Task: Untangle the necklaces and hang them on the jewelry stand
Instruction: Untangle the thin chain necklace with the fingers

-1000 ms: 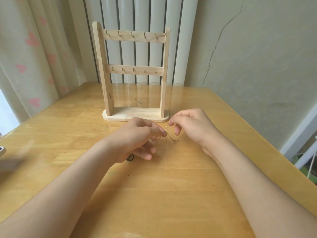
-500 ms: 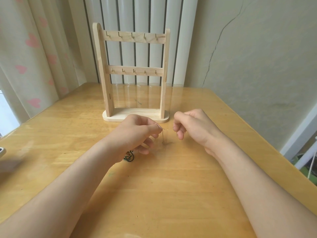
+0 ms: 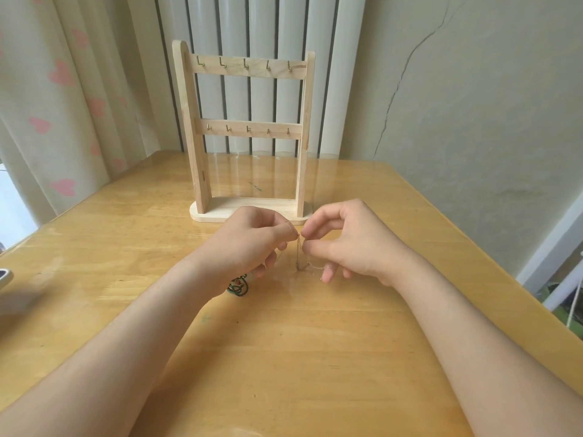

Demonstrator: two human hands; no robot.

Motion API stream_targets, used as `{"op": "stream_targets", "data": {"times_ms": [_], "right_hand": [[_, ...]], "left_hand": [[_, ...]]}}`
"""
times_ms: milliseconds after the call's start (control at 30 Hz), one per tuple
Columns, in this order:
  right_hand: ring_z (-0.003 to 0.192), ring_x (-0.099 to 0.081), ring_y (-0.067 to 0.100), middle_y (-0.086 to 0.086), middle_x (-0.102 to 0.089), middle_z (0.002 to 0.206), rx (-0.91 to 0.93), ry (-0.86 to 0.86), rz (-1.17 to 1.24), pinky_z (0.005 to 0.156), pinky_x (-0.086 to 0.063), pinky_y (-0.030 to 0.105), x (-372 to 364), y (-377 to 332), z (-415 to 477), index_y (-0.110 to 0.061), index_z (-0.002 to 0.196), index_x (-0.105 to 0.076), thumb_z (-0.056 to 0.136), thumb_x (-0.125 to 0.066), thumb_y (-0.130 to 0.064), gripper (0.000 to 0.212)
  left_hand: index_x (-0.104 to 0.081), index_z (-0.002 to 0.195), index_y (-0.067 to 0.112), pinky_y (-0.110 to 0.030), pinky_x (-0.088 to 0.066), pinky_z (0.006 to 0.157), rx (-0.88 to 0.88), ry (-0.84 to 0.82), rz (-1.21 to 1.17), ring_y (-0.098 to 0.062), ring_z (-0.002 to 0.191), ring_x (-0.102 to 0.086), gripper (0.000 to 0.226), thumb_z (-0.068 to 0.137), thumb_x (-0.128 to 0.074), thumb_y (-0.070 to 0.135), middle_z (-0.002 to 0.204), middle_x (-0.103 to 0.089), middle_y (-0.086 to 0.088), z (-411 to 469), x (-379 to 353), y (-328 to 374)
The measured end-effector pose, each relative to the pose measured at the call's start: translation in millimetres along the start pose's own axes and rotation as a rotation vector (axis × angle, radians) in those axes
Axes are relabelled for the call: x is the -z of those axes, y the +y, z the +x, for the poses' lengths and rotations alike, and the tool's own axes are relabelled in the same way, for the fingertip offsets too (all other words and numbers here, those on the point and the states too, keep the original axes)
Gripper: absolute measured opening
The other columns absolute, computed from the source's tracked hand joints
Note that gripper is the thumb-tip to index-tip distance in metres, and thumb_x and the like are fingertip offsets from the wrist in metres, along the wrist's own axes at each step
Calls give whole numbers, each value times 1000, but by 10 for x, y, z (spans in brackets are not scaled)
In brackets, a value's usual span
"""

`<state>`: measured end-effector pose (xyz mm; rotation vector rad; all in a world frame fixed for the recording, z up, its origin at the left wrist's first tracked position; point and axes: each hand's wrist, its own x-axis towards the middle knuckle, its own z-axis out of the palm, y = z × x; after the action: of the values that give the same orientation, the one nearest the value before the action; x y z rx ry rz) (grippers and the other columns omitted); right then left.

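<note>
Right hand [image 3: 350, 244] has closed in on left hand [image 3: 252, 244] since 0.5 s ago, fingertips now just beside thin gold chain [image 3: 298, 253]. Head view, centre frame: left grip pinching the chain's top; it hangs to desk [image 3: 315, 357] and trails right. Right grip curled, thumb and forefinger slightly apart, can't tell if it holds anything. Counts: one gold chain, one green cord necklace [image 3: 238, 287] by left wrist, one jewelry stand [image 3: 249, 130] upper centre with two bars, five hooks each.

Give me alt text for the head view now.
The left hand and right hand pinch a thin gold chain necklace over the glossy wooden table, before a pale wooden two-bar jewelry stand whose hooks are bare. A dark green cord necklace lies by the left hand.
</note>
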<state>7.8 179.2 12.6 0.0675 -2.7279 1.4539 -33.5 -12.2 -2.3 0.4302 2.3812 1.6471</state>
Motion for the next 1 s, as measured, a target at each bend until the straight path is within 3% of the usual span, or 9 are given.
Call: {"op": "stream_targets", "data": {"times_ms": [100,267,400,567,700,867,1000], "right_hand": [[51,-72,25,-1,-79,102,5,-40,88,39,-39,24,1,11,9,-15,106,-73,90,-80,-7,20],[45,-63,19,6,-82,102,-4,-141,224,37,-37,22,12,33,22,-13,124,-64,94,-75,-1,34],[49,-68,23,11,-80,99,-20,-99,247,38,-37,23,12,24,32,-11,119,-68,92,-77,-2,30],[45,-59,18,8,-74,82,-1,-21,183,41,-38,23,25,60,62,-9,105,-73,90,-78,-4,17],[45,-50,10,1,-68,68,19,12,156,48,-43,19,43,96,87,-9,95,-79,92,-77,-9,3],[48,-50,3,-10,-61,59,59,-12,104,58,-45,18,64,159,131,-15,95,-81,99,-74,-20,10],[50,-49,2,-12,-56,58,63,-74,116,58,-45,13,55,187,149,-13,101,-79,104,-68,-23,16]], "left_hand": [[-69,98,1,-29,-36,52,-32,-6,1,-18,57,-43,27,101,-70,28,71,-51,-6,12,11,-24],[-73,97,7,-28,-35,53,-88,-33,2,-21,66,-42,19,103,-67,25,79,-65,-7,9,20,-31],[-73,97,10,-30,-38,54,-97,3,17,-21,64,-44,21,102,-70,30,72,-53,-5,25,14,-47],[-74,94,16,-33,-47,55,-172,26,99,-16,59,-54,18,103,-68,30,68,-60,7,21,8,-74],[-73,93,18,-28,-49,53,-239,62,157,-13,58,-62,16,103,-65,26,78,-68,12,3,-11,-63],[-72,92,18,-30,-53,53,-279,85,222,-17,61,-71,14,103,-65,23,86,-74,2,-15,-19,-45],[-70,91,18,-44,-62,53,-309,99,261,-22,60,-74,13,102,-64,21,87,-72,5,-35,-34,-40]]}}
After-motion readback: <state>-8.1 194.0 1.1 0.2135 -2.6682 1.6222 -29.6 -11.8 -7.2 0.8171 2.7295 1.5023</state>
